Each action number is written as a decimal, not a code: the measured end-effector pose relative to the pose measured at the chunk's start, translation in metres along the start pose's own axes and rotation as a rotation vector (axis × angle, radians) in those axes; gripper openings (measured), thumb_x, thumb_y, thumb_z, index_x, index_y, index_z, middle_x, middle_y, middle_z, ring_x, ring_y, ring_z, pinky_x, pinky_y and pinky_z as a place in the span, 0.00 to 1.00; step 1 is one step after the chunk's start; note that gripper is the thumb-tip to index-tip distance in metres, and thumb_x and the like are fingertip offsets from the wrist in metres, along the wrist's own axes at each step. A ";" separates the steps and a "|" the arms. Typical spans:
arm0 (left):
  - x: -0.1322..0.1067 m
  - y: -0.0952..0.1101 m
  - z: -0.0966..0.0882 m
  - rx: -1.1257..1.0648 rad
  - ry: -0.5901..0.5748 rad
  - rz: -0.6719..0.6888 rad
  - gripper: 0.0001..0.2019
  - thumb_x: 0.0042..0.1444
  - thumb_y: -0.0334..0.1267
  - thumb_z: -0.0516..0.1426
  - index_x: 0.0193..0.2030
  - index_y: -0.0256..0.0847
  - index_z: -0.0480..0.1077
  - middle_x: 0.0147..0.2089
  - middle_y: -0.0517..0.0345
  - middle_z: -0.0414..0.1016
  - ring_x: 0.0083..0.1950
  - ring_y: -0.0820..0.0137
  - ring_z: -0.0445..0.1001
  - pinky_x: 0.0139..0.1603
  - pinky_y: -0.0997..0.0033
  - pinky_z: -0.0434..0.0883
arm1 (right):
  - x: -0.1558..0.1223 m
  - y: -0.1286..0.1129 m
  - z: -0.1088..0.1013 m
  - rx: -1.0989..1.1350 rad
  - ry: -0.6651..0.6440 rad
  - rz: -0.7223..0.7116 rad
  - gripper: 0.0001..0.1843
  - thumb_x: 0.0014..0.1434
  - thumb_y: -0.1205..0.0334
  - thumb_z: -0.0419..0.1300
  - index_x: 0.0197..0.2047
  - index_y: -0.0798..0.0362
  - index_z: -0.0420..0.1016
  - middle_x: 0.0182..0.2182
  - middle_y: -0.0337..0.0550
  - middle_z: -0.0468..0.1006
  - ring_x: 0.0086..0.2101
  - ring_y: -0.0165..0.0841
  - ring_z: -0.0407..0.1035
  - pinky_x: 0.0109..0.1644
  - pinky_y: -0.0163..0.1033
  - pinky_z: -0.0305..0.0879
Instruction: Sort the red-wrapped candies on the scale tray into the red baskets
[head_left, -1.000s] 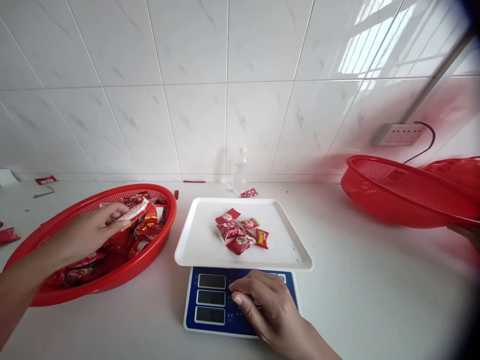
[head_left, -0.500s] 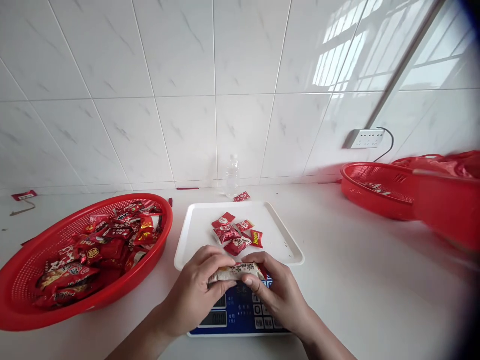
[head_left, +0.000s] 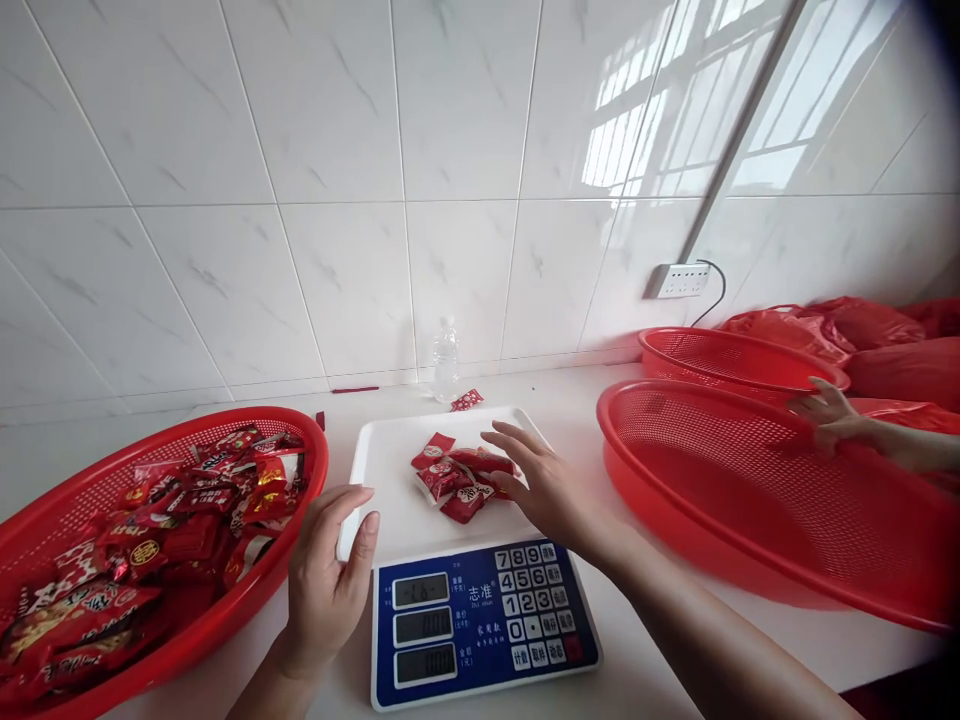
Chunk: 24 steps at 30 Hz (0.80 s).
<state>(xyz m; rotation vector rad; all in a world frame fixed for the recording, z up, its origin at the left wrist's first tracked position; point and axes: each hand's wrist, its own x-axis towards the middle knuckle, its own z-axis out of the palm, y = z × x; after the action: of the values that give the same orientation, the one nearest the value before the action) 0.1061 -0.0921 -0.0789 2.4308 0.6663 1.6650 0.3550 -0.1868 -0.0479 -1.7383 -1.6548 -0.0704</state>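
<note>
My right hand (head_left: 551, 490) reaches over the white scale pan (head_left: 379, 500), fingers apart, beside a small heap of red snack packets (head_left: 465, 500). It is open, though its fingertips partly cover the heap's right side. Left of the pan, my left hand (head_left: 334, 560) is raised with thumb and fingers apart, holding nothing. Below the pan, the blue scale panel (head_left: 480, 630) shows three displays and a keypad; the display digits are hard to read. A red basket (head_left: 319, 440) full of mostly red wrapped snacks (head_left: 195, 510) stands to the left of my left hand.
On the right, another person's hand (head_left: 832, 415) grips the rim of a large red basket (head_left: 622, 400). Behind it are another red basket (head_left: 652, 345) and red bags (head_left: 795, 335). A clear bottle (head_left: 445, 362) and a red packet (head_left: 466, 400) stand behind the pan. A power strip (head_left: 681, 281) is on the wall.
Both hands have let go of the wrapped snack and moved apart, uncovering the scale panel. The heap on the pan looks fuller. A large red basket has come in at right with another person's hand.
</note>
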 end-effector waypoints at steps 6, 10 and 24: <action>0.001 0.000 0.003 -0.023 -0.004 0.010 0.10 0.64 0.31 0.54 0.50 0.44 0.68 0.45 0.55 0.74 0.48 0.65 0.74 0.50 0.66 0.73 | 0.007 0.003 -0.001 -0.144 -0.167 -0.052 0.18 0.61 0.73 0.55 0.50 0.49 0.80 0.52 0.50 0.78 0.51 0.45 0.73 0.53 0.53 0.73; -0.002 -0.003 0.004 -0.050 -0.014 0.024 0.09 0.65 0.31 0.53 0.51 0.42 0.68 0.46 0.54 0.74 0.48 0.67 0.74 0.51 0.69 0.72 | 0.014 0.003 -0.005 -0.205 -0.190 -0.044 0.19 0.63 0.67 0.56 0.56 0.47 0.77 0.56 0.52 0.76 0.53 0.48 0.72 0.53 0.56 0.72; 0.005 0.005 0.000 -0.099 -0.071 0.188 0.10 0.64 0.27 0.53 0.51 0.36 0.67 0.48 0.50 0.71 0.52 0.65 0.70 0.58 0.67 0.65 | -0.058 0.039 -0.075 -0.454 0.002 0.291 0.21 0.64 0.55 0.48 0.51 0.52 0.77 0.49 0.52 0.81 0.48 0.47 0.76 0.46 0.51 0.74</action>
<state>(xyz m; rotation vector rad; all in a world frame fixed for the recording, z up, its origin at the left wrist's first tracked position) 0.1091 -0.0945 -0.0732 2.5352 0.3460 1.6227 0.4120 -0.2716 -0.0395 -2.3007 -1.4403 -0.3326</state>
